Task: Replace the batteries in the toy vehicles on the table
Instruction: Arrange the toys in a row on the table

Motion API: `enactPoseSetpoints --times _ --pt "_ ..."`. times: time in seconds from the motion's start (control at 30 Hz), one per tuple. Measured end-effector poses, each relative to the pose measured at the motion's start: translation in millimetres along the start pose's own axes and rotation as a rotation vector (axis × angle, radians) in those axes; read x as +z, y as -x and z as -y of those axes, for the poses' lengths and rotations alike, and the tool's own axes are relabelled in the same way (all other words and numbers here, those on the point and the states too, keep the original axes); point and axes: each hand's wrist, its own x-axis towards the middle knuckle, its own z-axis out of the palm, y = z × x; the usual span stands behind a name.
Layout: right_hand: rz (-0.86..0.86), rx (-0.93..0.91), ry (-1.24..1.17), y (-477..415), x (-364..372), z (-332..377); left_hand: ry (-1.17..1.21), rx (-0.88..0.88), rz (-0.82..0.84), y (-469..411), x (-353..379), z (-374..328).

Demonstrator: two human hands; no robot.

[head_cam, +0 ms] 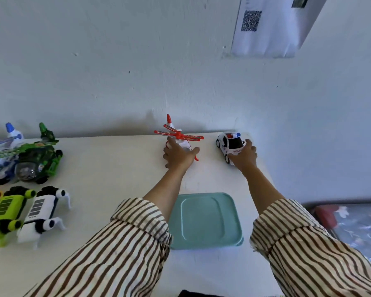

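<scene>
You held two toy vehicles at the far edge of the table (pixel 116 168). The red-and-white helicopter (pixel 181 137) stood upright near the middle of that edge. The police car (pixel 230 142) stood on its wheels at the far right corner.

- Your left hand (pixel 178 156) lay over the helicopter's fuselage below the rotor, with fingers down one side and thumb down the other, gripping it.
- Your right hand (pixel 243 156) curled round the near end of the police car, gripping it.

Neither toy was turned over. No battery cover was visible, open or removed. No loose batteries and no screwdriver were in view. Judged from this, the replacement had not begun on these two; you were at the pick-up step.

A teal lidded box (pixel 205 220) lay between your forearms, toward the near edge, with its lid on. Its contents could not be seen.

Along the left edge sat four more toys:
- a blue-and-white helicopter (pixel 2 151);
- a green camouflage helicopter (pixel 39 159), touching the blue-and-white one;
- a green robot dog (pixel 7 211);
- a white robot dog (pixel 41 211) just beside it.

Whether any of these already carried fresh batteries could not be told. You should treat all six as outstanding.
</scene>
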Motion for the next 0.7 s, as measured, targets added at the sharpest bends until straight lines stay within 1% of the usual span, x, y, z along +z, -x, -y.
enactPoseSetpoints --times 0.07,0.17,0.3,0.4,0.53,0.7 --pt "0.070 -0.009 0.019 -9.4 -0.1 -3.9 0.011 -0.037 -0.032 -4.4 4.7 -4.3" --pt "0.093 0.006 0.045 -16.6 2.5 -6.2 -0.025 -0.064 -0.062 -9.1 5.2 -5.7" --pt "0.019 -0.003 0.086 -16.4 9.7 -4.4 0.006 -0.047 -0.061 -12.8 2.9 -0.3" --pt "-0.020 -0.022 0.047 -10.9 18.3 4.2 0.003 -0.020 -0.061 -14.8 -5.3 6.5" --pt "-0.026 -0.099 -0.008 4.3 31.8 27.1 -0.026 0.007 -0.067 -23.2 -31.0 20.1" --pt "0.020 -0.178 -0.071 41.3 60.3 71.5 -0.065 -0.030 -0.091 -45.1 -90.5 57.0"
